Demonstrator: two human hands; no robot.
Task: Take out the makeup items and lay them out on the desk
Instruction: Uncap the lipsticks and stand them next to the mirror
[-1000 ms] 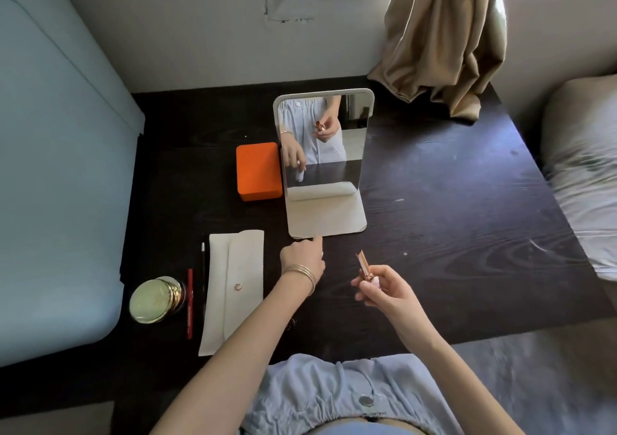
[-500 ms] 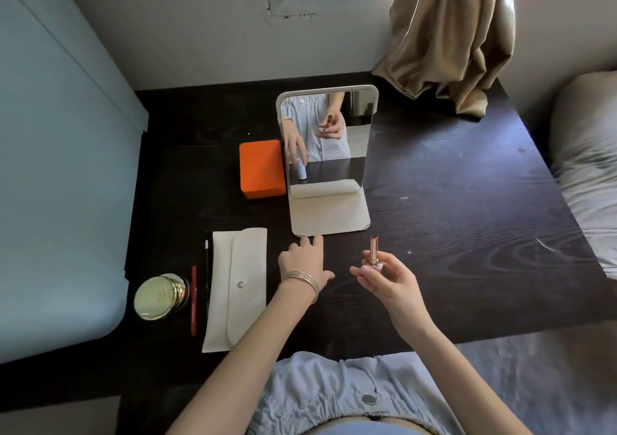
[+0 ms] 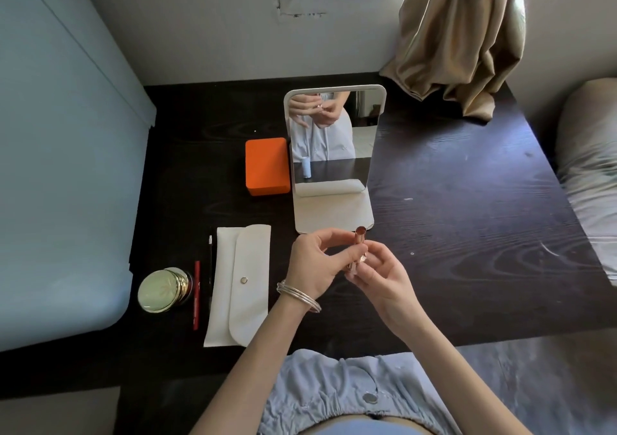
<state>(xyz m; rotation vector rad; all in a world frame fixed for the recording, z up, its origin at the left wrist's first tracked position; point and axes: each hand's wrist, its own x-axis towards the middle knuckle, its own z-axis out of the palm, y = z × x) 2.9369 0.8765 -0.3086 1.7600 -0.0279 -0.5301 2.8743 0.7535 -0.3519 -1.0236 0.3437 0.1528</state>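
Desk [image 3: 467, 234] of dark wood grain fills the middle of the view, set against a pale wall, with a light-blue padded surface [image 3: 66, 167] along its left edge, a tan curtain [image 3: 460, 34] bunched onto its far right corner, and a grey pillow [image 3: 591, 154] off its right side. A standing mirror [image 3: 334, 134] on a cream base sits just beyond the fingers and reflects both hands. An orange box [image 3: 267, 166] lies left of the mirror, touching or nearly touching its frame. A cream pouch [image 3: 240, 284], flap snapped down, lies flat to the left of the left hand [image 3: 314, 264]. Left of the pouch lie 2 pencils, 1 black [image 3: 210, 267] and 1 red [image 3: 196, 294], and beyond them a round gold compact [image 3: 163, 289].

Both hands hover above the desk's near half, fingertips meeting. The rose-gold lipstick [image 3: 359, 246] stands nearly upright between them. The right hand [image 3: 384, 277] pinches its lower end with thumb and fingers curled around it. The left hand's fingers are curved toward the tube, thumb and forefinger close at its side; whether they press it, I cannot tell. 2 or 3 thin silver bangles [image 3: 298, 294] ring the left wrist.
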